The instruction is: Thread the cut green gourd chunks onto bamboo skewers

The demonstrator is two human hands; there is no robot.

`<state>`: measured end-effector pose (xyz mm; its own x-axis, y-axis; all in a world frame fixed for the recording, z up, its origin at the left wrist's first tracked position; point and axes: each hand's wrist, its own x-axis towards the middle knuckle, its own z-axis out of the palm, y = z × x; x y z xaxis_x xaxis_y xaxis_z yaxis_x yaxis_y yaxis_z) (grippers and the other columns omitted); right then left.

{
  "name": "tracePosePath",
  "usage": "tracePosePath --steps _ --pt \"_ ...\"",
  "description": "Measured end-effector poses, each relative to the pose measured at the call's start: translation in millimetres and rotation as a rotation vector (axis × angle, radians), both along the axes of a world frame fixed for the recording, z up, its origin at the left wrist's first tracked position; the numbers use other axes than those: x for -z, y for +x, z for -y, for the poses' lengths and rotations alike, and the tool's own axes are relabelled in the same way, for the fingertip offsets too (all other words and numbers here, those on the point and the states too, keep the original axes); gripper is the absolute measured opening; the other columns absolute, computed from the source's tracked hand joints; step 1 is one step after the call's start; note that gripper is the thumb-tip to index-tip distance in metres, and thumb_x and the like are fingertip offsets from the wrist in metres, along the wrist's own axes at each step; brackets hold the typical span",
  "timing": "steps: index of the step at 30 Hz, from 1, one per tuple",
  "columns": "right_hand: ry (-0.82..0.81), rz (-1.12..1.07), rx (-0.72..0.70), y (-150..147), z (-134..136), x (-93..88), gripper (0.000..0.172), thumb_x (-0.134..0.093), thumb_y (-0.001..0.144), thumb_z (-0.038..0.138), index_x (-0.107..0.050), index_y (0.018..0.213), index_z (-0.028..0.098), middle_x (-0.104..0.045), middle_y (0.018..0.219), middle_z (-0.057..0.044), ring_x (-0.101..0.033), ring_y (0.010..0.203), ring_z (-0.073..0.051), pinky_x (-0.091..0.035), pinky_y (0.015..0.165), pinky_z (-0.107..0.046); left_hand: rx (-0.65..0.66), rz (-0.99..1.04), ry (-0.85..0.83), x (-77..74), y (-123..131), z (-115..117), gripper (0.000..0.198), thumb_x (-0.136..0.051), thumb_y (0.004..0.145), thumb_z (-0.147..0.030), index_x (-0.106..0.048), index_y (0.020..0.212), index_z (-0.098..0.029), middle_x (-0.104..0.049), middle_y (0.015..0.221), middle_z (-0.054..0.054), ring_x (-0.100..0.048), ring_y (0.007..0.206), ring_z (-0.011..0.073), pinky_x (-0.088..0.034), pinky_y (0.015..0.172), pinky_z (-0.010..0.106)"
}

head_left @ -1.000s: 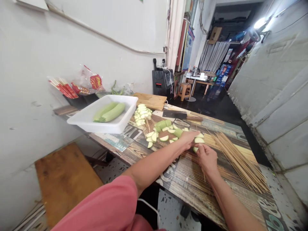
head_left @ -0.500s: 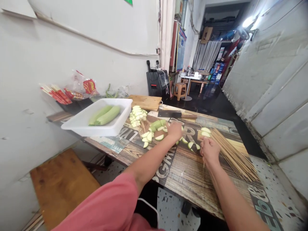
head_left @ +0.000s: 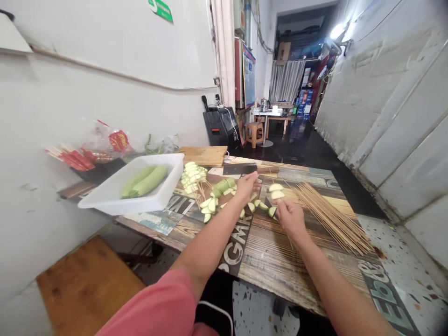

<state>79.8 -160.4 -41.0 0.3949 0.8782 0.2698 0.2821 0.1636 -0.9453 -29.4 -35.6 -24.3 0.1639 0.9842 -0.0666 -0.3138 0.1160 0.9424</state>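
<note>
My right hand (head_left: 290, 217) is closed round a wooden skewer that carries pale green zucchini slices (head_left: 276, 191) at its upper end. Over the cut pieces, my left hand (head_left: 248, 185) has its fingers bent together near the knife handle; whether a slice is between them is hidden. Loose zucchini pieces (head_left: 210, 205) lie left of and between my hands. Filled skewers (head_left: 192, 176) are piled beside a partly sliced zucchini (head_left: 223, 186). A bundle of bare skewers (head_left: 332, 219) lies to the right of my right hand.
A white tray (head_left: 164, 198) with whole zucchinis stands at the table's left. A cleaver (head_left: 240, 169) lies near the far edge, beside a wooden board (head_left: 205, 156). Behind are a black speaker (head_left: 221, 128) and a stool (head_left: 255, 135).
My right hand has moved left with the skewer, closer to my left hand. My left hand has lifted slightly from the pieces. The camera view has shifted a little.
</note>
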Motion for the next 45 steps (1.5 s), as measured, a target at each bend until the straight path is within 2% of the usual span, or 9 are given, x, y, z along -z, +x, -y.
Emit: tracePosePath --steps 2,5,7,9,13,20,24,37,45 --pt "-0.024 0.107 -0.067 -5.8 4.9 -2.3 0.031 -0.045 0.078 0.039 -0.063 0.074 0.014 -0.041 0.044 0.005 -0.036 0.041 -0.009 -0.028 0.042 -0.021 0.096 0.175 -0.167 -7.9 -6.0 -2.4 0.025 -0.06 0.078 -0.035 -0.06 0.089 -0.013 -0.053 0.059 0.0 -0.052 0.048 0.0074 -0.039 0.046 0.017" --pt "-0.054 0.206 -0.157 -13.2 11.4 -5.2 0.033 -0.044 0.079 0.041 -0.063 0.077 0.014 -0.04 0.046 0.004 -0.036 0.043 -0.01 -0.027 0.044 -0.021 0.203 0.389 -0.334 -13.0 -14.0 -6.6 0.013 -0.058 0.081 -0.023 -0.057 0.078 -0.01 -0.051 0.056 -0.001 -0.048 0.044 0.0039 -0.035 0.039 0.012" --pt "-0.077 0.246 -0.178 -15.6 13.4 -5.1 0.034 -0.043 0.079 0.042 -0.063 0.077 0.014 -0.04 0.046 0.004 -0.036 0.043 -0.01 -0.027 0.045 -0.022 0.181 0.481 -0.377 -12.1 -16.1 -9.3 0.007 -0.055 0.081 -0.011 -0.055 0.075 -0.01 -0.053 0.058 0.0 -0.051 0.047 0.0041 -0.04 0.042 0.011" --pt "-0.106 0.279 -0.177 -16.0 13.4 -3.1 0.035 -0.043 0.079 0.043 -0.063 0.076 0.015 -0.039 0.046 0.004 -0.035 0.044 -0.01 -0.027 0.045 -0.022 0.108 0.517 -0.38 -9.7 -15.8 -10.7 0.009 -0.05 0.081 -0.003 -0.054 0.076 -0.01 -0.057 0.062 0.003 -0.058 0.056 0.0075 -0.048 0.053 0.015" --pt "-0.164 0.294 -0.175 -14.8 11.9 2.2 0.036 -0.043 0.078 0.044 -0.063 0.076 0.014 -0.038 0.044 0.004 -0.033 0.043 -0.011 -0.025 0.044 -0.022 0.079 0.507 -0.376 -8.3 -14.3 -8.9 0.01 -0.046 0.082 -0.002 -0.053 0.082 -0.009 -0.063 0.073 0.009 -0.065 0.073 0.0163 -0.054 0.07 0.027" --pt "-0.181 0.276 -0.122 -12.6 11.5 4.8 0.038 -0.044 0.077 0.046 -0.064 0.077 0.013 -0.038 0.045 0.004 -0.033 0.043 -0.01 -0.025 0.044 -0.022 0.099 0.453 -0.477 -12.7 -15.2 -8.2 0.008 -0.048 0.082 -0.007 -0.055 0.086 -0.007 -0.065 0.09 0.018 -0.064 0.088 0.0222 -0.054 0.072 0.031" --pt "-0.176 0.291 -0.121 -12.3 11.7 4.1 0.039 -0.044 0.077 0.046 -0.065 0.077 0.013 -0.039 0.045 0.004 -0.035 0.044 -0.011 -0.026 0.045 -0.022 0.086 0.474 -0.47 -12.0 -14.3 -9.9 0.007 -0.048 0.083 -0.008 -0.054 0.083 -0.008 -0.064 0.093 0.018 -0.064 0.091 0.0229 -0.054 0.073 0.031" --pt "-0.194 0.266 -0.126 -11.0 10.5 8.4 0.038 -0.044 0.077 0.046 -0.064 0.077 0.013 -0.037 0.044 0.004 -0.031 0.042 -0.01 -0.023 0.042 -0.021 0.054 0.43 -0.446 -16.7 -13.7 -5.8 0.006 -0.048 0.082 -0.008 -0.054 0.083 -0.008 -0.065 0.091 0.019 -0.065 0.086 0.0222 -0.054 0.071 0.03" --pt "-0.193 0.159 -0.166 -11.7 10.4 7.8 0.037 -0.046 0.077 0.045 -0.062 0.078 0.012 -0.032 0.041 0.007 -0.025 0.037 -0.007 -0.02 0.039 -0.02 0.087 0.346 -0.35 -8.4 -12.3 -11.3 0.004 -0.049 0.08 -0.007 -0.052 0.08 -0.008 -0.065 0.076 0.015 -0.067 0.076 0.021 -0.053 0.071 0.031"
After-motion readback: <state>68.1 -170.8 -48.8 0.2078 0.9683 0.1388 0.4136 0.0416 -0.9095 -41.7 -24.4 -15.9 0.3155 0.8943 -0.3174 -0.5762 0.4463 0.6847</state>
